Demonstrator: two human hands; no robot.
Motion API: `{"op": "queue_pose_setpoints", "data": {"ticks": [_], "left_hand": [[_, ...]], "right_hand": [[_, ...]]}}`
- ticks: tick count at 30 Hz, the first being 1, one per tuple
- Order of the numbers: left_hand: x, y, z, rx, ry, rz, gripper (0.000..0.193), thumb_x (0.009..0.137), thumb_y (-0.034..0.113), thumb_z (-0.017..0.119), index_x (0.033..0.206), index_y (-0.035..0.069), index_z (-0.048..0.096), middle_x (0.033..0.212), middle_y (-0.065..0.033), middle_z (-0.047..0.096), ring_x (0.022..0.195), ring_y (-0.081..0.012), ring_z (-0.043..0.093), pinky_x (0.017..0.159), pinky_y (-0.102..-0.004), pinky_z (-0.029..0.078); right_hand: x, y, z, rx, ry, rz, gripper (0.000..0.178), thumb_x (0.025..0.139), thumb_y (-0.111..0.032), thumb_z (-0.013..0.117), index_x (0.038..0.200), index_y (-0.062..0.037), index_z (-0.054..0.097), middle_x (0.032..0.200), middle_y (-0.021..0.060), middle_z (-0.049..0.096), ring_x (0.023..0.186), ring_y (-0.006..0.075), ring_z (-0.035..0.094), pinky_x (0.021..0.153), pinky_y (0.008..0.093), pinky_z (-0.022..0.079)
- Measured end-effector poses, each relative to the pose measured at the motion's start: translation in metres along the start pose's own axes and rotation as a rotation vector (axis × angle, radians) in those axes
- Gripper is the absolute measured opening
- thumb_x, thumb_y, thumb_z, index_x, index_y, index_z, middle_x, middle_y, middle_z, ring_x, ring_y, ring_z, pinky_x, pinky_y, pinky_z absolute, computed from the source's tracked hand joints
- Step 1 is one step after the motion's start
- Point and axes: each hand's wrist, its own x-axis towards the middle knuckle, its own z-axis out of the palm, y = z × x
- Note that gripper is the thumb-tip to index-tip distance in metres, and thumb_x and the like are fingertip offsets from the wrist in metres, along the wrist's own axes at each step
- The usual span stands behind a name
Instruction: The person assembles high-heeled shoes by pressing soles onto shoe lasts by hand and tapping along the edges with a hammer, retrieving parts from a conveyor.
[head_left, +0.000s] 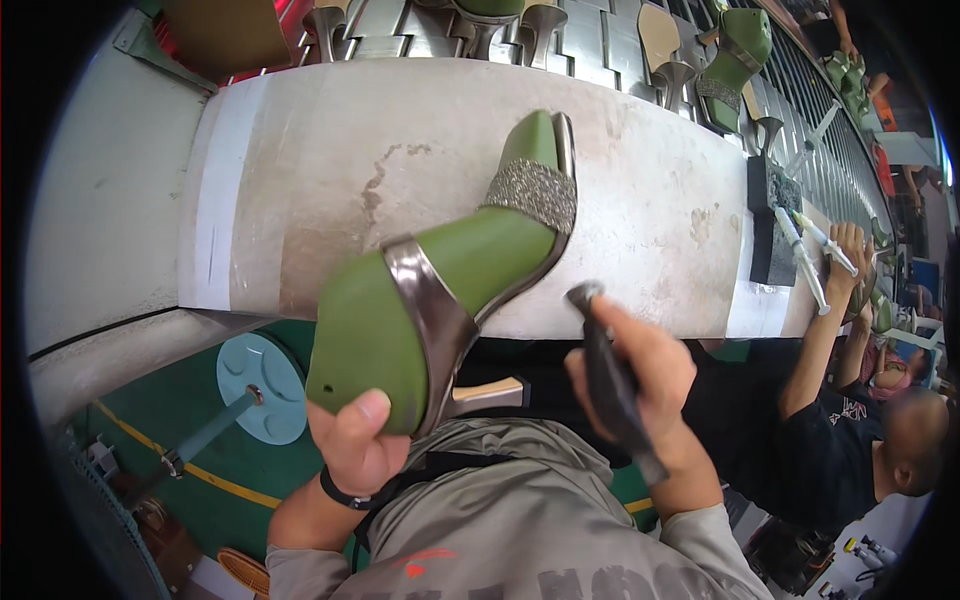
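My left hand (352, 443) grips the heel end of a green shoe last (440, 275) that carries a high-heeled sandal with a metallic bronze strap and a glittery toe band. The last points up and away over the pale workbench (300, 170). My right hand (640, 385) is closed around a dark hand tool (608, 375), whose head sits just to the right of the sandal's sole edge. Whether the tool touches the sole I cannot tell.
A conveyor rack (600, 40) behind the bench holds more green lasts with sandals (738, 55). A person in a black shirt (830, 440) sits at my right, a hand near white syringes (812, 250) by a black block. A light-blue round disc (262, 385) stands below left.
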Motion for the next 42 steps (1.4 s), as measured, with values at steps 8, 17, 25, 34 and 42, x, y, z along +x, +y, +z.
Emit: {"op": "queue_pose_setpoints", "data": {"ticks": [8,17,25,34,42], "left_hand": [[-0.018,-0.002,0.002,-0.027,0.067,-0.079,0.076,0.099,0.030,0.060,0.160,-0.002,0.029,0.156,-0.0296,0.044,0.136,-0.0470,0.057,0.098,-0.0590,0.063],[-0.018,-0.002,-0.013,-0.037,0.045,-0.102,0.075,0.098,0.026,0.061,0.158,-0.006,0.029,0.152,-0.0323,0.046,0.131,-0.0478,0.060,0.094,-0.0587,0.065],[-0.022,-0.007,-0.016,0.078,0.029,-0.049,0.071,0.095,0.018,0.059,0.154,-0.012,0.032,0.149,-0.0340,0.049,0.129,-0.0479,0.062,0.094,-0.0606,0.065],[-0.022,-0.012,-0.006,0.022,0.063,-0.009,0.072,0.093,0.017,0.060,0.152,-0.016,0.034,0.145,-0.0349,0.051,0.125,-0.0465,0.065,0.095,-0.0579,0.065],[-0.024,-0.016,-0.023,0.156,0.026,0.012,0.073,0.091,0.021,0.064,0.147,-0.017,0.039,0.138,-0.0337,0.057,0.118,-0.0441,0.068,0.092,-0.0546,0.065]], "right_hand": [[-0.006,-0.013,0.009,0.175,-0.073,-0.071,0.054,0.079,-0.001,0.083,0.128,0.0097,0.066,0.069,0.0062,0.053,0.054,0.0190,0.048,0.051,0.0336,0.037],[0.010,-0.015,0.010,0.201,-0.133,-0.040,0.055,0.079,0.005,0.081,0.131,0.0106,0.064,0.071,0.0083,0.057,0.054,0.0189,0.052,0.052,0.0322,0.041],[0.024,-0.027,0.003,0.183,-0.151,0.160,0.049,0.077,0.008,0.080,0.125,0.0097,0.069,0.083,0.0153,0.073,0.060,0.0205,0.067,0.061,0.0273,0.054],[-0.014,-0.022,0.020,0.242,-0.092,0.055,0.051,0.079,0.008,0.077,0.128,0.0101,0.066,0.075,0.0127,0.065,0.056,0.0177,0.058,0.056,0.0287,0.049],[-0.003,-0.024,0.020,0.273,-0.073,0.088,0.049,0.080,0.010,0.077,0.128,0.0097,0.065,0.078,0.0122,0.068,0.060,0.0160,0.061,0.061,0.0273,0.051]]}}
